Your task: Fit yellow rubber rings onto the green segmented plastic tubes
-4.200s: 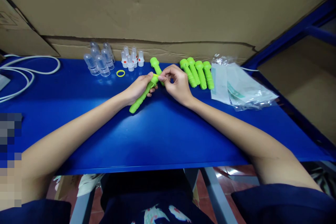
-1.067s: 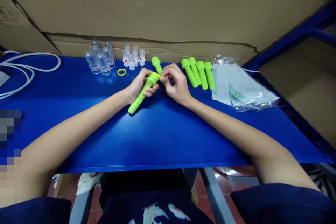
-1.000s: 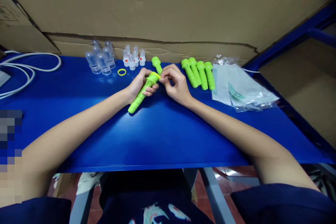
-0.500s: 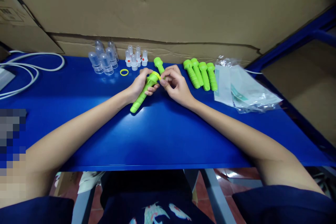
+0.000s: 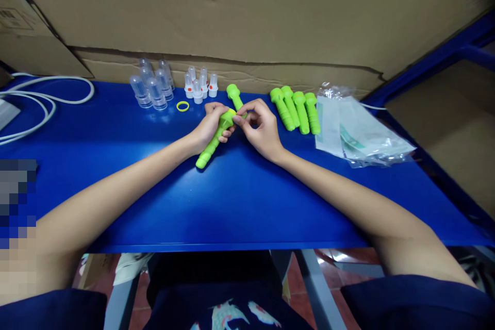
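Observation:
My left hand (image 5: 209, 126) is wrapped round a lime-green flashlight body (image 5: 209, 152), which slants with its wide head up toward the right. A yellow ring (image 5: 231, 112) sits at the mouth of that head, partly covered by fingers. Thumb and forefinger of my right hand (image 5: 261, 126) pinch at the ring's right edge. Just behind the hands lies another green flashlight body (image 5: 234, 94), its lower part hidden. A loose yellow ring (image 5: 183, 106) rests on the table to the left of my hands.
On the blue table (image 5: 247, 206), several clear plastic covers (image 5: 157, 94) and small white bulb units (image 5: 197, 92) stand at back left. Several green flashlight bodies (image 5: 299, 111) lie right, beside plastic bags (image 5: 359, 131). A white cable (image 5: 58, 98) curls far left. Cardboard (image 5: 232, 10) rises behind.
The held flashlight body has shifted slightly right and down, and its head has turned a little. My right fingers stay at the ring's edge.

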A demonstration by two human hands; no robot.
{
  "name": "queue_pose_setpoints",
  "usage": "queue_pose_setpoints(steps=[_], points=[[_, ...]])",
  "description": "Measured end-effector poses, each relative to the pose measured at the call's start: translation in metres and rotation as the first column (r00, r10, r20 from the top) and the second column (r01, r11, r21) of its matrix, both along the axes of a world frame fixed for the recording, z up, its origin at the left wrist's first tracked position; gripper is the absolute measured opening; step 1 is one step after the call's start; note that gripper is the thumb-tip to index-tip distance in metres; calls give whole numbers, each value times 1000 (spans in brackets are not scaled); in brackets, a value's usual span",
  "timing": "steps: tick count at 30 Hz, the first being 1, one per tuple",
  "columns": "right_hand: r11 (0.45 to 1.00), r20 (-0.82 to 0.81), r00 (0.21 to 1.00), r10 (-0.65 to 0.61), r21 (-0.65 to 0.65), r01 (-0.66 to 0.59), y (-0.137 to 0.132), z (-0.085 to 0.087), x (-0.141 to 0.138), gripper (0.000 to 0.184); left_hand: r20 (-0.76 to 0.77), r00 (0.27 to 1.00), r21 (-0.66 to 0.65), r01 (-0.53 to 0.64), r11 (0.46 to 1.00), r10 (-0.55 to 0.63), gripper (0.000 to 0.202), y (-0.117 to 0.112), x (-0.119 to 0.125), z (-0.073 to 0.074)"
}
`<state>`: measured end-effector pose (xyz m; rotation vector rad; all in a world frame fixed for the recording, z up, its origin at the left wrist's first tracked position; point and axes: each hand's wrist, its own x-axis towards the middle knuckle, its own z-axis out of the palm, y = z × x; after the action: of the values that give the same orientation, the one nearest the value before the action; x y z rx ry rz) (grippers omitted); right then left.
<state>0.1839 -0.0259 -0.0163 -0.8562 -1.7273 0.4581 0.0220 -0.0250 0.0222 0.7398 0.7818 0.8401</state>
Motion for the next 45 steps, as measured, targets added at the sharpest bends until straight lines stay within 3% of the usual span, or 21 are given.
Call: queue_pose_setpoints(steps=[5,12,18,22,26,30,35,45], points=[[1000,-29,1000,-6,-20,6,2,-3,1,30,-89,992,86,-78,993,86,13,-5,3,3],[999,11,999,-32,39,32,2,-3,4,21,-32,993,94,-114,989,118,21,-9,3,5],[971,263,963,-58,237,-6,7,1,14,24,-108,989,152,-84,985,101,19,-7,2,2],[976,428,896,-116,218,22,7,-1,17,29,-139,981,201,-104,974,133,23,-6,3,-4],[973,509,836,-206,199,119,5,-3,15,27,-195,969,333,-77,940,149,26,-5,5,-15],[972,503,833,-229,159,172,3,2,14,21,-259,958,434,-2,901,127,32,-6,5,-21],[983,398,900,-181,105,151,3,8,12,25,-313,942,458,43,888,116,34,-10,3,-18],[995,343,934,-95,60,80,4,12,13,33,-277,954,428,16,904,114,44,-11,3,-17]])
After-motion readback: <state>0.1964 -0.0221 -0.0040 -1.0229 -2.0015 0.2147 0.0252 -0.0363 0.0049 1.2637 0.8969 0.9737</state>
